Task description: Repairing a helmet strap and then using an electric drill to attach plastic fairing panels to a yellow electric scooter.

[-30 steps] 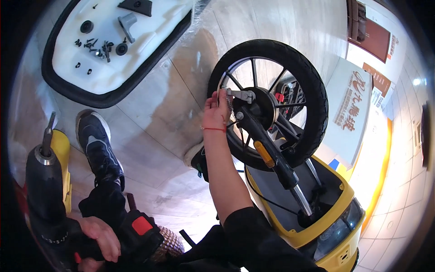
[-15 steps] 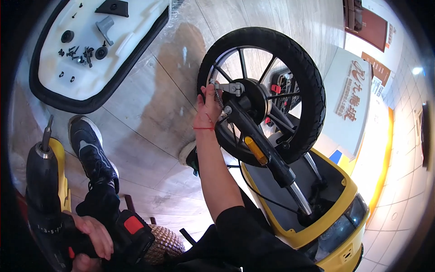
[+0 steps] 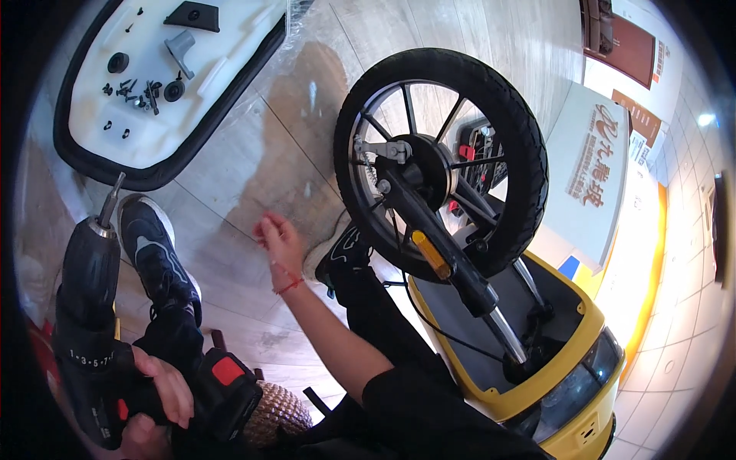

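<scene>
Presently, as logged from my remote seat: my left hand (image 3: 157,395) was wrapped tight round the grip of a black cordless drill (image 3: 96,307), bit pointing up, low at the left beside a dark shoe (image 3: 153,253). My right hand (image 3: 280,241) hung bare, fingers loosely spread, pinching nothing, near the front wheel (image 3: 441,161) of a yellow scooter (image 3: 537,360) lying tipped, but clear of it. Risks, as I judged them: the drill's bit could slip off a fastener beside the spokes; loose screws (image 3: 134,92) on the white panel (image 3: 169,69), upper left, could roll off its black rim. Signs: a white slanted board (image 3: 590,176) with brown lettering stood right of the wheel; red-brown plaques (image 3: 629,50) hung above it.
</scene>
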The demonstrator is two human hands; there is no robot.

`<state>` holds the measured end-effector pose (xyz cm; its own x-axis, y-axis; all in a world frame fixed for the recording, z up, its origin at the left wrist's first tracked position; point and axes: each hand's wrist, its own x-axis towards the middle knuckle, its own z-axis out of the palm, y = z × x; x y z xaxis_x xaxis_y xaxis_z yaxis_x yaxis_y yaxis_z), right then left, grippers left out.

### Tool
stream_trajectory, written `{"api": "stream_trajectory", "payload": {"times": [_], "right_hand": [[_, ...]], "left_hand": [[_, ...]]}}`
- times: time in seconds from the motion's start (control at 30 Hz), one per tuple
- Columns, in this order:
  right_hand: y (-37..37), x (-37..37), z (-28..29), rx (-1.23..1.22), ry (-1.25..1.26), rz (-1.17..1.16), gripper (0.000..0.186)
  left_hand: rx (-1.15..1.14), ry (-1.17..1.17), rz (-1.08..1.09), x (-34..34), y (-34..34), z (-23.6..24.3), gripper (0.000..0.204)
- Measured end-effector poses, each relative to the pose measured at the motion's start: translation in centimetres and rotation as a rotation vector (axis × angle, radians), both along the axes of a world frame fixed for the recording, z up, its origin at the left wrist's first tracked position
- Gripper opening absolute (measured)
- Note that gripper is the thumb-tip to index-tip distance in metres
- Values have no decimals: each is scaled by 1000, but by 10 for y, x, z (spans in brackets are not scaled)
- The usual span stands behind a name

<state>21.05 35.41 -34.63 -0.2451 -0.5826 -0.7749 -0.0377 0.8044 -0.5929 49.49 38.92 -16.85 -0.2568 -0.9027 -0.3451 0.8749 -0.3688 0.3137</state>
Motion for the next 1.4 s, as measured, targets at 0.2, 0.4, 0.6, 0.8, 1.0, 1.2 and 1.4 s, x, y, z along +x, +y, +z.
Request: {"api": "stream_trajectory", "payload": {"times": [0.2, 0.4, 0.6, 0.8, 1.0, 1.2, 1.4], "right_hand": [[50, 7, 12, 184, -113, 105, 31], [67, -29, 19, 312, -111, 197, 35], [37, -53, 38, 294, -1, -3, 33], [-73, -85, 70, -201, -578, -647, 21], [-102, -72, 84, -219, -522, -715, 23], [-100, -67, 83, -276, -566, -692, 32], [-90, -70, 81, -222, -693, -640, 31]], "left_hand": [[49, -55, 35, -1, 18, -3, 61], [222, -164, 51, -14, 3, 20, 65], [143, -69, 0, -21, 0, 8, 64], [100, 12, -47, -10, 1, 5, 57], [92, 88, -111, 2, -11, 2, 56], [-17, 18, -181, 8, -11, -2, 63], [-179, 263, -292, 15, -13, -30, 73]]}}
